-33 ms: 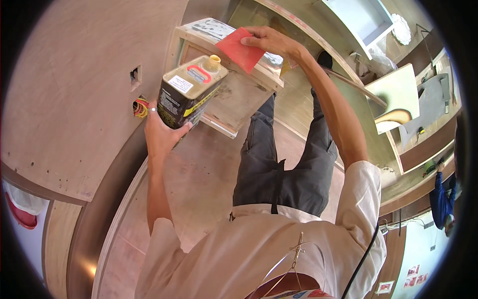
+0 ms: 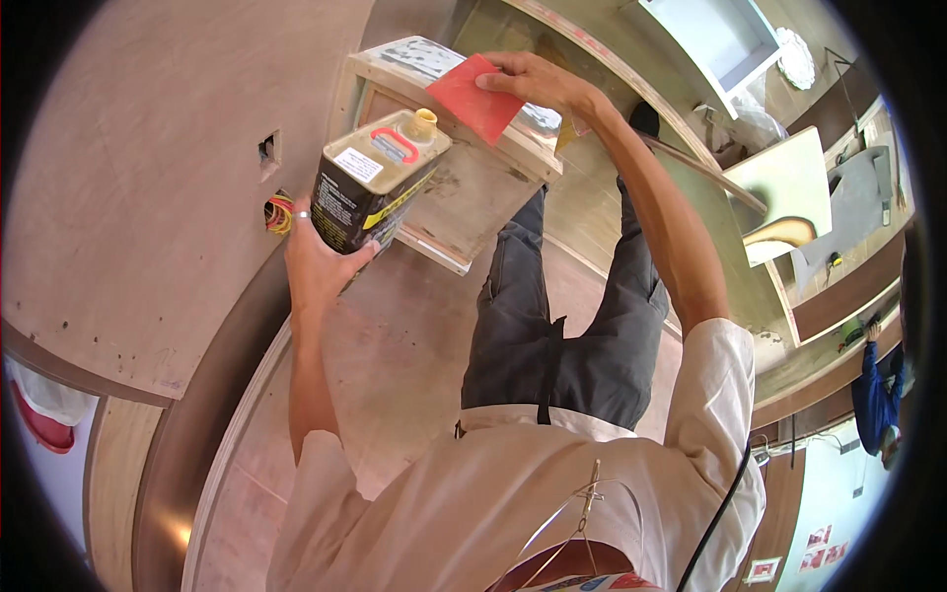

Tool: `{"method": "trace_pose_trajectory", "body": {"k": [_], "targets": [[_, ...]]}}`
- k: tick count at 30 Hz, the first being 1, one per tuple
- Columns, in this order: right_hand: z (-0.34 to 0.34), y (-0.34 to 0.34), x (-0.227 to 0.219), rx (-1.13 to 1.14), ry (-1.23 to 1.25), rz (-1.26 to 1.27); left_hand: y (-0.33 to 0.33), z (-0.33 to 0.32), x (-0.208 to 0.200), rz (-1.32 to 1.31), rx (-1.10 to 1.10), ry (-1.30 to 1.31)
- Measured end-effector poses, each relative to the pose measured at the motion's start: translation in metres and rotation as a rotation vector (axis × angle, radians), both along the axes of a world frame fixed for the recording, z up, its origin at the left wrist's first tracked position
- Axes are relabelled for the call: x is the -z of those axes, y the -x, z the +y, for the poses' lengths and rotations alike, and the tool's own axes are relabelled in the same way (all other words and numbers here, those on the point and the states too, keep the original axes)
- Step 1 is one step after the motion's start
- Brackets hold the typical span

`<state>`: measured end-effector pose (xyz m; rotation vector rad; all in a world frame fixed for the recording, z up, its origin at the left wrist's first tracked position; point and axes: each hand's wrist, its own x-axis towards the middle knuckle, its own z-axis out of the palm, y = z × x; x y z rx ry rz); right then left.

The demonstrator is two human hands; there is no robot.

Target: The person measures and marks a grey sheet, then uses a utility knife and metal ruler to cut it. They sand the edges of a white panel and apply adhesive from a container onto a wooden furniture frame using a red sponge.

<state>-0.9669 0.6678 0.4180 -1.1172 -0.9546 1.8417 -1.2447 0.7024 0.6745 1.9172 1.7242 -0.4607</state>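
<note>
My left hand [image 2: 324, 261] is wrapped round the lower part of a rectangular metal tin [image 2: 343, 202], dark with a yellow band and a white label on top. The tin is tilted; its yellowish spout [image 2: 422, 122] has no cap, and a red carrying handle [image 2: 395, 146] lies beside it. To the right, my right hand [image 2: 538, 79] pinches a thin red square sheet [image 2: 475, 101] between thumb and fingers. That sheet hangs over the edge of a wooden box-like stand [image 2: 459, 202], just beyond the spout. The stand's top [image 2: 414, 57] has dark smears.
On the left a bare wall panel [image 2: 148, 178] has a cut-out with coloured wires [image 2: 279, 212]. Wooden boards [image 2: 681, 197] and a scorched pale panel [image 2: 789, 187] stand at right, below a white drawer-like box [image 2: 715, 49]. A person in blue [image 2: 873, 395] is at far right.
</note>
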Motion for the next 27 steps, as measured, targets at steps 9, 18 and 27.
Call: {"method": "trace_pose_trajectory", "body": {"k": [9,18,27], "targets": [[0.015,0.007,0.001,-0.014,-0.077,-0.012,-0.005,0.017,0.006,0.072,0.141,-0.013],[0.02,0.016,0.011,-0.054,-0.069,0.004,-0.006,0.023,0.004,0.064,0.149,-0.009],[0.018,0.015,0.007,-0.046,-0.051,-0.023,-0.008,0.025,0.006,0.022,0.115,-0.018]]}}
